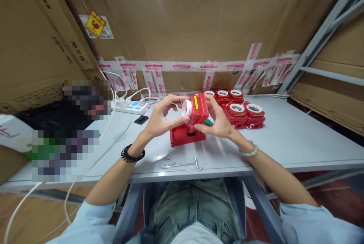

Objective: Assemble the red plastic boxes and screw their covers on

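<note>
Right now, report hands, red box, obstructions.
Left hand on white ring, right hand gripping red box. Box tilted over red piece. Metal tool in front.

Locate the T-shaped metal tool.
The metal tool lies just below centre in the head view, between the red base and the table's front edge.

Pale table point(284, 138) bears red housings point(256, 120), red base point(182, 139), power strip point(135, 106), metal tool point(196, 163) (screws point(168, 158) beside).

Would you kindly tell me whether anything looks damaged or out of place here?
The large brown cardboard sheet behind the light-grey table looks damaged: its top edge is ragged, and white tape with red print runs in uneven strips along its lower part.
</note>
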A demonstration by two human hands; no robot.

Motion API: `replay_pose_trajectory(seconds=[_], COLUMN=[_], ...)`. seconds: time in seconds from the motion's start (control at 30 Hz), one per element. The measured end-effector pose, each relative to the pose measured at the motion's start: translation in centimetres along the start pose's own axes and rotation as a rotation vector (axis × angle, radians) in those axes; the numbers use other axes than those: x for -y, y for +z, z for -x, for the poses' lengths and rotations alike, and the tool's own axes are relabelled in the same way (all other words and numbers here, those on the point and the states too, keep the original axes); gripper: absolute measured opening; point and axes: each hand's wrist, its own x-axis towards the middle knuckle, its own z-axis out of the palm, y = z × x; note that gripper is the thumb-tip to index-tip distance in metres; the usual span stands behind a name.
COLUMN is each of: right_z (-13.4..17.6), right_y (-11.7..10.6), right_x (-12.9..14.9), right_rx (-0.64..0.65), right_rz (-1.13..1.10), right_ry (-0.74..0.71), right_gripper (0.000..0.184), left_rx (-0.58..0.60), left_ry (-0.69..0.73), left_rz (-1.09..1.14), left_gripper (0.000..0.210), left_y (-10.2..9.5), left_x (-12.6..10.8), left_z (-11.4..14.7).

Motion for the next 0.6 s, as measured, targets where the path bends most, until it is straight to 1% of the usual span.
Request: replay_pose_trajectory(seconds=[0.2, 0.33, 0.6], right_z=[-0.03, 0.00, -0.04], right_y=[-0.03, -0.05, 0.02], right_x=[-0.04, 0.02, -0.08], right_rx=[-0.010, -0.006, 0.001], right_rz=[-0.002, -0.001, -0.038], right_ry=[-0.019, 0.001, -0.012], right_gripper=[0.078, 0.078, 0.077], left_rx=[-0.006, -0.007, 0.020], left_ry=[-0.004, -0.006, 0.034], left_rz=[-0.015, -0.014, 0.030], left_gripper=[0.046, 0.046, 0.052], left_y=[0.10, 0.13, 0.02], left_x=[-0.19, -0.21, -0.10], left_z=[-0.03, -0.01, -0.04])
